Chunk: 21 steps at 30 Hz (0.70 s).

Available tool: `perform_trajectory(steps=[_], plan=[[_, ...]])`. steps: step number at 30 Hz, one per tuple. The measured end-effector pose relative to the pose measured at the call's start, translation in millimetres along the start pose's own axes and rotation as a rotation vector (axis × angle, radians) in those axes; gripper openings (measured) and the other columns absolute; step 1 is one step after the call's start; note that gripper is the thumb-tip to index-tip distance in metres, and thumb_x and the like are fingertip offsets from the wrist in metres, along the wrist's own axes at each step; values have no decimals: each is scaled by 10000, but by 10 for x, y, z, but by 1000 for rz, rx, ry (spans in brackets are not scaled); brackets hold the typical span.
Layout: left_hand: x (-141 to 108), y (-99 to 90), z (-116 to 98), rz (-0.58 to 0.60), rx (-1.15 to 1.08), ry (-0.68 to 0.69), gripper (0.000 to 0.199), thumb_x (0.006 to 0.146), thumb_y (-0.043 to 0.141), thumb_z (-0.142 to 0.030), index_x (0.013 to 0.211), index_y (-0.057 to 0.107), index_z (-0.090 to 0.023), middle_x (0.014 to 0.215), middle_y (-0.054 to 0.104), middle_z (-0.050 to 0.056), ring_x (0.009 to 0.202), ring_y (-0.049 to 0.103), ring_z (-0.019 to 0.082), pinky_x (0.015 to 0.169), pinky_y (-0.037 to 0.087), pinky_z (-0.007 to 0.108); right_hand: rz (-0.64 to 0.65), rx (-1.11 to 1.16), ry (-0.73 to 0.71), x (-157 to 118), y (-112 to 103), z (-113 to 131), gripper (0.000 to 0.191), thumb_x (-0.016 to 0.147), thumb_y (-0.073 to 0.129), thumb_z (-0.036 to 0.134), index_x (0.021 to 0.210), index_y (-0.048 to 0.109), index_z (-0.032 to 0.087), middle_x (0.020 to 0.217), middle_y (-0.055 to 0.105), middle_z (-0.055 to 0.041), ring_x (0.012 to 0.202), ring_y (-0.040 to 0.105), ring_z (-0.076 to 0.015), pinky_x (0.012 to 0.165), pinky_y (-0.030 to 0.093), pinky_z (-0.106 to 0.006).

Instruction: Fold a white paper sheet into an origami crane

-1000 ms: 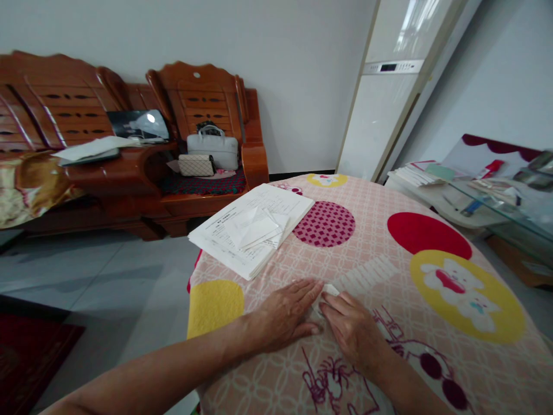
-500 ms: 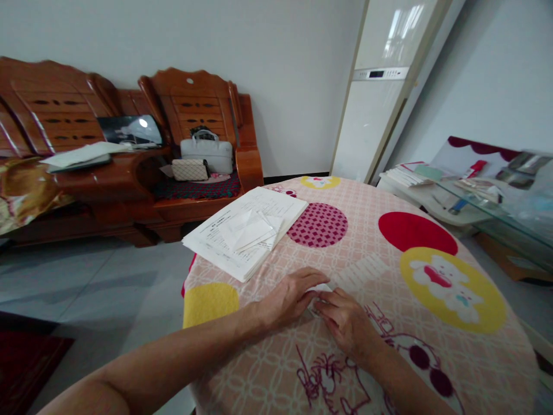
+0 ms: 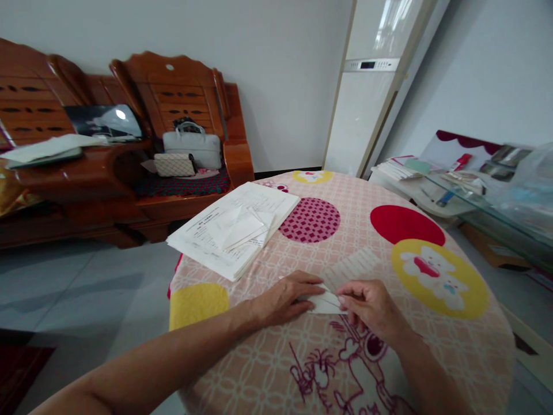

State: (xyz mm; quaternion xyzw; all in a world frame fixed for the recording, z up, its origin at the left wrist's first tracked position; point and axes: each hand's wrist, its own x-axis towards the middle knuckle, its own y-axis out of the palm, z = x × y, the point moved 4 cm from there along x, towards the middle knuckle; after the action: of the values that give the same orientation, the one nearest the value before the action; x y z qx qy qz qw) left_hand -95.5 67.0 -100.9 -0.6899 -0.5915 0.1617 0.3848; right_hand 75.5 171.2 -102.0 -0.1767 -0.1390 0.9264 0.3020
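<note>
A small folded sheet of white paper [image 3: 327, 303] lies on the patterned tablecloth in front of me, with crease lines showing on its face. My left hand [image 3: 294, 295] holds its left part down, fingers and thumb closed over it. At the paper's right corner my right hand [image 3: 367, 302] pinches the edge between thumb and forefinger. Just beyond both hands a pale strip of paper [image 3: 352, 268] rests on the cloth. Farther left is a stack of printed sheets [image 3: 203, 245], topped by a folded white paper piece [image 3: 244, 226].
The round table's cloth [image 3: 268, 369] has coloured circles and cartoon figures. At right stands a glass-topped side table [image 3: 488, 213] with papers and a plastic bag. Wooden chairs [image 3: 181, 86] hold a grey handbag [image 3: 207, 151] and laptop [image 3: 106, 122]. A tall white cabinet unit [image 3: 358, 115] stands behind.
My right hand has moved right, away from the left, and now grips the paper's right corner. More of the folded paper shows between my hands. The whole view has shifted slightly.
</note>
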Motion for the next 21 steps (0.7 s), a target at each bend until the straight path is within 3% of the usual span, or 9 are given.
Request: perform_trajectory(steps=[6,13,21], plan=[[7,31,-4,17,56,31,387,920,534,-259,1303,576,-227,1371,534,112,1236,502,248,1044,410,411,88,-217,18,-39,-3,-11,153,803,507,222,705,601,153,497,544,40,333,476,-63,316,301,-144],[27,91,-41,58,182,129,370,950,439,-173,1283,593,-215,1374,539,117,1235,508,225,1066,389,402,166,-140,179,-52,-63,-102,141,813,501,277,784,578,163,525,571,43,320,486,-61,284,302,-125],[30,78,-92,72,226,115,363,941,490,-229,1290,588,-217,1390,525,111,1253,488,239,1062,396,399,67,-94,173,-27,-175,-150,119,782,511,264,773,567,160,522,574,44,311,473,-61,290,333,-135]])
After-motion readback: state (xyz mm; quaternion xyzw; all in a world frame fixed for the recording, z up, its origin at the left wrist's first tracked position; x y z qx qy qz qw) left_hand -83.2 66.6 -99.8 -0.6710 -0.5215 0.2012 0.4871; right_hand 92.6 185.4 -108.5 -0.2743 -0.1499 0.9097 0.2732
